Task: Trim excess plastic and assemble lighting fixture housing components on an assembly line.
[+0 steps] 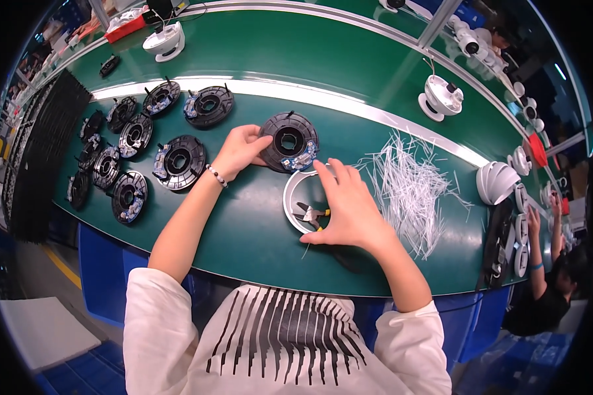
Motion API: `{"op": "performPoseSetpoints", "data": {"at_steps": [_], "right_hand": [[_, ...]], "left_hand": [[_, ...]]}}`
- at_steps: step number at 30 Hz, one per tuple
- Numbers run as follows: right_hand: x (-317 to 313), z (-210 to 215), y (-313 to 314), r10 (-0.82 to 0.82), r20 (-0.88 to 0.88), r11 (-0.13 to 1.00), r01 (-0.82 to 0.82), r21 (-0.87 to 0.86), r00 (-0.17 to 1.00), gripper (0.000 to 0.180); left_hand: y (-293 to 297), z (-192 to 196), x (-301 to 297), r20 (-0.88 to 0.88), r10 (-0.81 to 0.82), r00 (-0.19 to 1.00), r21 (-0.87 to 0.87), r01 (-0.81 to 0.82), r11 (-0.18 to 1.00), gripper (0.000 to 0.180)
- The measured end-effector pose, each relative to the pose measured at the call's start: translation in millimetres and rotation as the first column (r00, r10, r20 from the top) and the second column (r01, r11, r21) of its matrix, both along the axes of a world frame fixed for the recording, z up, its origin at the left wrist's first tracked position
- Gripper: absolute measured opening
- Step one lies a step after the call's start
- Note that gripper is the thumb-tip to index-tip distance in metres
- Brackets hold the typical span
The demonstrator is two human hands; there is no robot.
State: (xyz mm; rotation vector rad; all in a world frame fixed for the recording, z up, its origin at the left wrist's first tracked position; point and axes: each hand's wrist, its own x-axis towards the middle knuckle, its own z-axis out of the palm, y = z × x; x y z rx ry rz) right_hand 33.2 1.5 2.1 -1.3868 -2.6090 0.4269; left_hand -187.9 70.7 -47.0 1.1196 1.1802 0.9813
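My left hand pinches the left edge of a black round plastic base, which has an open hub and a small circuit board on its lower right. Just below the base is a white ring. My right hand spans it from the right, fingertips at its top rim near the base and thumb at its lower rim; the ring's right side is hidden by the hand. Within the ring's outline show cutting pliers with yellow and black handles, partly covered by the right hand.
More black bases with circuit boards lie at the left. A heap of thin white strips is right of my hand. White curved shells stand far right. White camera-like units sit beyond the light rail. A person works at right.
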Motion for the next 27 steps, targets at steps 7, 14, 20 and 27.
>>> {"op": "performPoseSetpoints", "data": {"at_steps": [7, 14, 20, 27], "right_hand": [[13.0, -1.0, 35.3, -0.364, -0.843, 0.930, 0.111, -0.349, 0.397, 0.097], [-26.6, -1.2, 44.9, -0.276, -0.698, 0.960, 0.225, -0.167, 0.661, 0.109], [-40.7, 0.0, 39.3, -0.120, -0.627, 0.989, 0.147, -0.009, 0.770, 0.112], [-48.4, -1.6, 37.1, -0.009, -0.514, 0.992, 0.072, 0.103, 0.858, 0.109]], "left_hand": [[-24.2, 1.0, 30.2, 0.307, 0.092, 0.947, 0.130, -0.137, 0.982, 0.038], [-41.7, 4.3, 37.1, 0.437, -0.203, 0.876, 0.192, 0.129, 0.973, 0.066], [-32.6, 18.6, 21.5, 0.931, -0.162, 0.327, 0.042, 0.344, 0.938, 0.074], [-26.3, 21.2, 23.1, 0.872, 0.074, 0.484, -0.182, 0.180, 0.967, 0.051]]}}
